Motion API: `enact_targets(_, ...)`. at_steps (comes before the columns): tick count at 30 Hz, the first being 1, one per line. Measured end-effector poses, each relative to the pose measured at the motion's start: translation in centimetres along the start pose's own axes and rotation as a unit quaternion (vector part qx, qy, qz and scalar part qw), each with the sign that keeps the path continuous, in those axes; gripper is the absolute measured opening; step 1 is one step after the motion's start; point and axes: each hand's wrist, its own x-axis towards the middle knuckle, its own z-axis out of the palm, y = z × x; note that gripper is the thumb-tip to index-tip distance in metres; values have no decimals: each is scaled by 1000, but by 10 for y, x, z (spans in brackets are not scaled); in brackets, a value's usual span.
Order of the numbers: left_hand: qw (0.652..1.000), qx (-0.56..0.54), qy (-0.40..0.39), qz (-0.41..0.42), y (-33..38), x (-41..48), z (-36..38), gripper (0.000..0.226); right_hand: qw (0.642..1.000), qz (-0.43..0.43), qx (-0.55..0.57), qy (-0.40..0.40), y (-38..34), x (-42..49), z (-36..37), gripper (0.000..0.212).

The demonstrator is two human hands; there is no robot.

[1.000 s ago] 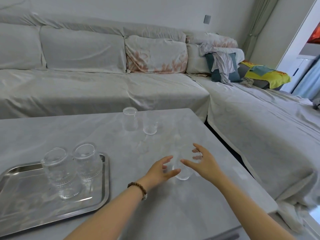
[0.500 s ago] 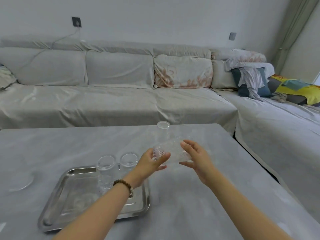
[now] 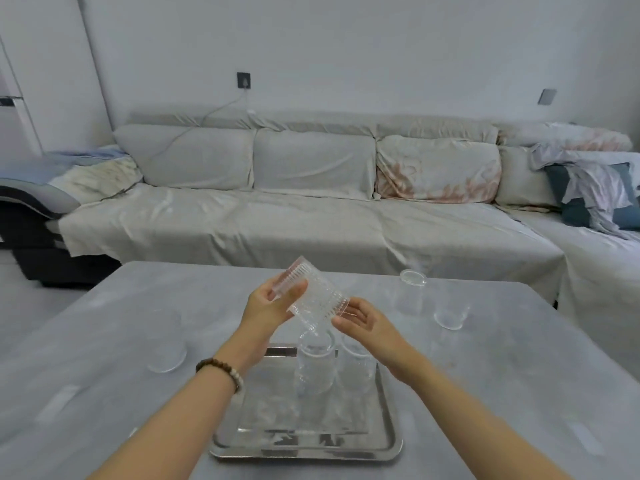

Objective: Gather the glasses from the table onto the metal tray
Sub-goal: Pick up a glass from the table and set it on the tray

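Observation:
A ribbed clear glass (image 3: 313, 299) is held tilted in the air above the metal tray (image 3: 304, 445). My left hand (image 3: 268, 306) grips its base end, and my right hand (image 3: 363, 318) touches its rim end with fingers spread. Two clear glasses (image 3: 317, 368) (image 3: 358, 367) stand upright on the tray's far part. More glasses stand on the grey table: a tall one (image 3: 410, 294) and a short one (image 3: 450, 311) at the far right, and one (image 3: 166, 341) at the left.
The grey table (image 3: 104, 375) fills the foreground, its far edge near a long covered sofa (image 3: 311, 209). Cushions and clothes (image 3: 588, 192) lie at the sofa's right end. A dark chair (image 3: 27, 216) stands at the far left.
Both hands took the ribbed glass from the table's right side, lifted it and carried it left over the tray, tilting it. The view swung left and up.

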Motion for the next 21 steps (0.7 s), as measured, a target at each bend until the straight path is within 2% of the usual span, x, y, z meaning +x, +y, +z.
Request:
enact_targets(3,999,21,32,15,-3,1,-33,62,991,-31,-131,23,9,13,14,47)
enact_targets(6,997,48,52,19,-15,1,-63,61,968,-50,-245,33,24,23,22,39)
enact_targets(11,994,95,58,6,-47,0,-90,84,924,-45,-380,-11,43,36,31,64)
enact_targets(14,991,132,32,7,-64,1,-92,80,909,-34,-413,-32,51,41,31,76)
enact_targets(21,984,175,-19,8,-88,6,-87,73,899,-49,-435,-24,65,44,29,81)
